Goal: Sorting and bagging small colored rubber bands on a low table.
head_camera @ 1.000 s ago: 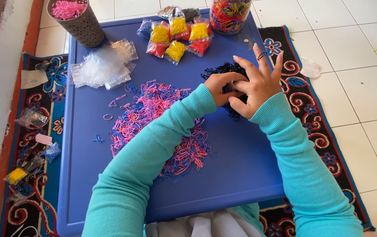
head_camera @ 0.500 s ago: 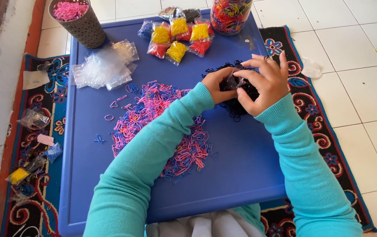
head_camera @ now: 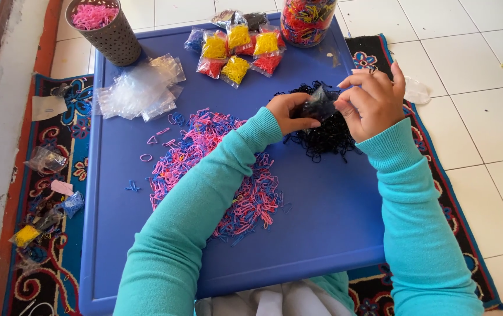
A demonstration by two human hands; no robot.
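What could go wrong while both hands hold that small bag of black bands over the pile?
The small bag, pinched between the left hand and right hand, may spill if its mouth is open. The left sleeve lies across the pink and blue bands and could drag them into the black bands.

Small clear bag of black bands (head_camera: 320, 107) being held between left hand (head_camera: 289, 113) and right hand (head_camera: 374, 102). Filled packets (head_camera: 237, 50), yellow, red, blue, black, sitting at the table's (head_camera: 321, 222) far edge. Empty clear bags (head_camera: 137, 88) lying far left. More packets (head_camera: 44, 205) lying on the rug (head_camera: 52, 275).
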